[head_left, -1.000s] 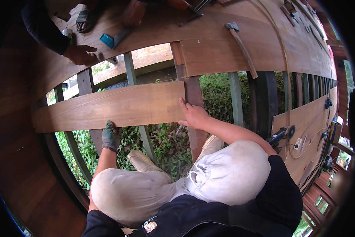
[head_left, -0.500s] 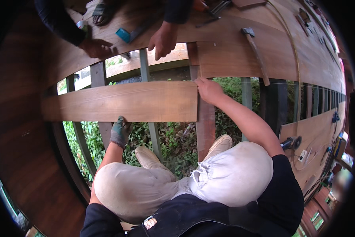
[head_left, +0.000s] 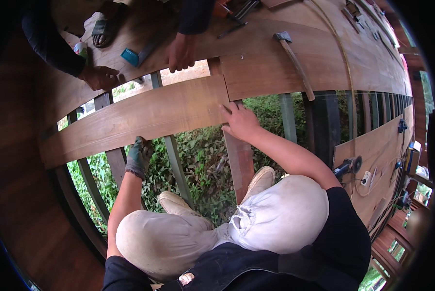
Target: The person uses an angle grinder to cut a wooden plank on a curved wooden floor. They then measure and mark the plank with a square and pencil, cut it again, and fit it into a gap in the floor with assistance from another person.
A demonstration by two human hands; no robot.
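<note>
A long reddish-brown wooden board (head_left: 140, 116) lies across the dark joists, its right end touching or close to the fixed floor boards. My left hand (head_left: 139, 157), in a grey-green glove, grips the board's near edge, with some fingers hidden. Bare, my right hand (head_left: 241, 121) rests at the board's right end with its fingers apart, touching the end. Beyond the board, another person's left-side hand (head_left: 98, 77) and right-side hand (head_left: 181, 52) hang low over the far edge of the gap.
A hammer (head_left: 295, 65) lies on the laid boards (head_left: 270, 72). A blue-handled tool (head_left: 130, 57) is near the other person. At right, an angle grinder (head_left: 348, 166) sits by a plywood sheet (head_left: 372, 160). Green plants show below the open joists (head_left: 178, 165).
The board has moved away from me, toward the far boards, and its right end tilts up in the picture. My right hand has loosened from the corner and spread its fingers.
</note>
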